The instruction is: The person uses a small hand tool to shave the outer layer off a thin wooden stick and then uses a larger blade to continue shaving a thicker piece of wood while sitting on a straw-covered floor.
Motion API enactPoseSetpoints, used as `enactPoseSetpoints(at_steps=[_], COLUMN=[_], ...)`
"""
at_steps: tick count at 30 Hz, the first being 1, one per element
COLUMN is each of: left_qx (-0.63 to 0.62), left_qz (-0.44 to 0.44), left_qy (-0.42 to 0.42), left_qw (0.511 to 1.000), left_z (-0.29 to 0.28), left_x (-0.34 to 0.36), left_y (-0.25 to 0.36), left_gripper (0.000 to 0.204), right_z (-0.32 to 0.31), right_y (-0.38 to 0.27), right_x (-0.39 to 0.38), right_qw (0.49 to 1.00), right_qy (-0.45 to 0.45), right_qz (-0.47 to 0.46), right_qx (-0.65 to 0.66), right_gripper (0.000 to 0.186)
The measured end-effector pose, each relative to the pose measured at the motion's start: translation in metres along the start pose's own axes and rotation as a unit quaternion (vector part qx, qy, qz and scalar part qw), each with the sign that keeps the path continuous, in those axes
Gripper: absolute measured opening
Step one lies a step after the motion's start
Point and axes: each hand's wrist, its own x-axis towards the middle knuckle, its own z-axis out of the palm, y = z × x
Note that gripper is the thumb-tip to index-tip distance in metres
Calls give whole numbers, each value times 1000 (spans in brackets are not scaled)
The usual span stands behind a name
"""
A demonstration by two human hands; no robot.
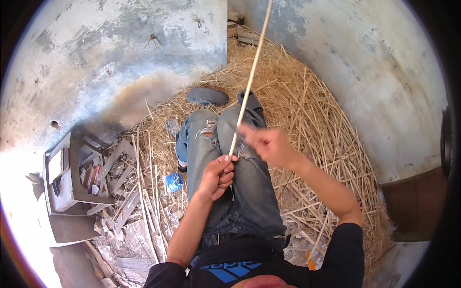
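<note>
A long, thin pale stick (pixel 252 72), perhaps cane or a wooden strip, slants up from my lap past the top edge of the view. My left hand (pixel 219 175) is closed round its lower end, the thumb pressed along it. Just right of the stick, above my right thigh, is my right hand (pixel 269 144). Its fingers are smeared by motion and point toward the stick; whether they touch it or hold anything cannot be made out. Both hands are over my worn grey jeans (pixel 240 192), torn at the knees.
Straw and loose sticks (pixel 317 129) cover the floor ahead and to the right. A dark shoe (pixel 207 96) lies beyond my knees. At left stand a wooden box frame (pixel 72 192) with scraps inside and a crumpled blue packet (pixel 173 182). Worn plaster walls (pixel 120 43) close in ahead.
</note>
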Motion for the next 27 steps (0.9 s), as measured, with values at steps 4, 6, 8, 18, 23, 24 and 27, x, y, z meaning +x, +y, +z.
enactPoseSetpoints(at_steps=[4,6,8,18,23,24,27], left_qx=[49,66,117,304,317,316,389], left_qz=[73,83,119,196,178,181,220], left_qy=[-10,-24,-46,-48,-4,0,81], left_qw=[996,994,985,931,932,931,891], left_z=[18,27,35,33,12,6,-27], left_x=[-7,-6,-6,-29,-43,-43,-52], left_y=[-20,-27,-31,-38,-35,-38,-38], left_gripper=[25,26,26,32,27,25,20], right_z=[-5,3,3,-16,-11,-13,-41], right_y=[-18,-24,-39,-33,-35,-33,-17], right_x=[-9,-8,-6,5,5,3,-2], right_qw=[939,936,947,928,921,913,873], right_qy=[283,249,232,283,305,327,422], right_qz=[128,111,121,95,93,95,121], right_qx=[151,224,187,223,223,226,211], right_gripper=[47,45,38,24,25,25,25])
